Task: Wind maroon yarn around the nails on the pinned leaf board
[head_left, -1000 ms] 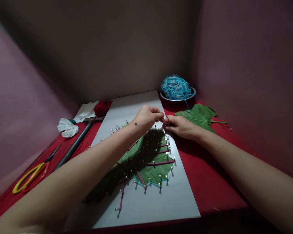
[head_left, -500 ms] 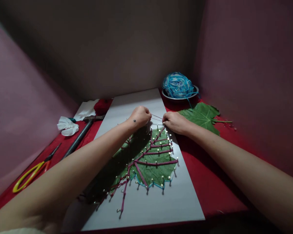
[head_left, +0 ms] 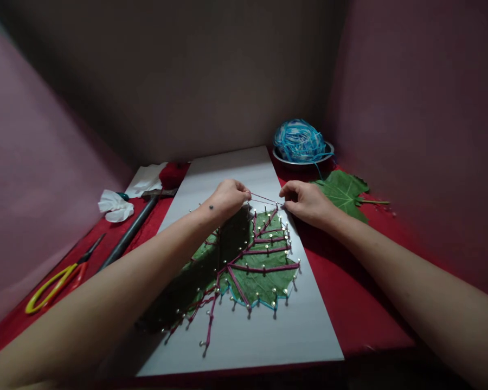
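Note:
My left hand (head_left: 231,194) is closed in a pinch on a dark pink thread (head_left: 263,199). The thread stretches taut to a nail (head_left: 276,206) at the top right of a green leaf (head_left: 264,281). Just right of that nail is my right hand (head_left: 301,200), its thumb and forefinger apart. A short bit of thread reaches toward the thumb; whether they touch is unclear. Nails stand around the leaf and along its veins on a white board (head_left: 293,341). Pink thread follows the veins, and blue thread edges the lower right. My left forearm hides part of the leaf.
A ball of blue and white yarn (head_left: 299,141) sits in a metal bowl (head_left: 284,160) at the back right. Another leaf (head_left: 344,189) lies on the red cloth (head_left: 361,303). At left are scissors (head_left: 59,284), a hammer (head_left: 132,230), crumpled white paper (head_left: 116,206) and red yarn (head_left: 174,174).
My right hand has moved slightly right, off the nail, and its thumb and forefinger have parted. The left hand keeps its pinch on the thread. The whole view has shifted slightly.

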The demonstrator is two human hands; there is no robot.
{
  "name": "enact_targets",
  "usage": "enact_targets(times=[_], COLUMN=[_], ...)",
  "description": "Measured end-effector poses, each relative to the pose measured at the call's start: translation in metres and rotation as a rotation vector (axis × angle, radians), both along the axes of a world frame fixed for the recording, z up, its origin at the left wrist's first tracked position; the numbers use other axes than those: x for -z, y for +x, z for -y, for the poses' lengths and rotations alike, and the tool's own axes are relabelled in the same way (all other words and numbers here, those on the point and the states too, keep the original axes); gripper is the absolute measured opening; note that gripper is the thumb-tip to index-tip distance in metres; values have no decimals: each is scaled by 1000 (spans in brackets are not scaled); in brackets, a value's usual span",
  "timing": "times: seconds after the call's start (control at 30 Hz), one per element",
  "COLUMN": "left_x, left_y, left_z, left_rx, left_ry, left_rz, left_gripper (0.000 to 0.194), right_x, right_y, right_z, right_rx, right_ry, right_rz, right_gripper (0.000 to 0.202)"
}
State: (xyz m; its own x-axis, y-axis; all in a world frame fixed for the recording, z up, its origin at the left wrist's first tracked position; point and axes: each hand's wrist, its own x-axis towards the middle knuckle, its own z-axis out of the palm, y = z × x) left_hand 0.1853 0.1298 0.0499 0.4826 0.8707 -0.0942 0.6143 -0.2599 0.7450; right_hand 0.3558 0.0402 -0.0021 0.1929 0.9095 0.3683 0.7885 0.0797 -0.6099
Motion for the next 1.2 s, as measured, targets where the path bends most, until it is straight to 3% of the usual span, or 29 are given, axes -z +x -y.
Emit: enact_targets(times=[0.13, 0.3, 0.83, 1.2], left_x=[-2, -1, -1, 4], left_y=[4, 6, -4, -8], left_z=[1, 0, 9, 6], left_rx=[1, 21, 154, 148], left_ry=[-42, -64, -51, -50], left_rz=[68, 144, 140, 89], left_gripper=[8, 11, 8, 5], right_x=[-2, 1, 9, 11], right_y=[-6, -8, 0, -1], right_z=[8, 11, -14, -9], right_rx=[-16, 6, -66, -49], right_ry=[97, 44, -36, -115], right_rz=[100, 269, -149, -427], right_gripper=[21, 19, 8, 13])
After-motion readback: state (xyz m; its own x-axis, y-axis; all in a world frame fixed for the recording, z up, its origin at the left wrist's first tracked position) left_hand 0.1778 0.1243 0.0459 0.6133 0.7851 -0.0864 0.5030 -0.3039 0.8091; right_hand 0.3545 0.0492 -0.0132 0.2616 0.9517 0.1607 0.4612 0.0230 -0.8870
